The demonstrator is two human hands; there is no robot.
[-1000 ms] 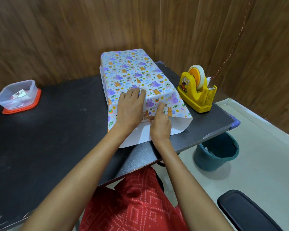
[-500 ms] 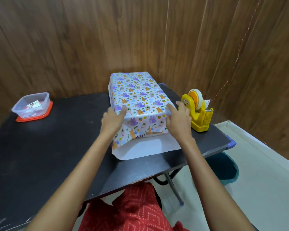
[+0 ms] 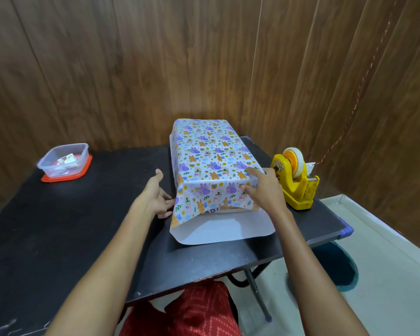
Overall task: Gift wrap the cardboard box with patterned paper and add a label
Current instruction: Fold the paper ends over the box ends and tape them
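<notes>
On the matte black table, glossy patterned paper forms a rectangular block. The left hand lies flat and relaxed beside it, while the right hand pinches its near-right corner.

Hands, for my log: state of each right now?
Left hand: open, holding nothing.
Right hand: grips the patterned paper at the near right corner.

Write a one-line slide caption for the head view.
Right hand grips the paper at its near right corner; left hand open beside it; tape dispenser at right.
</notes>
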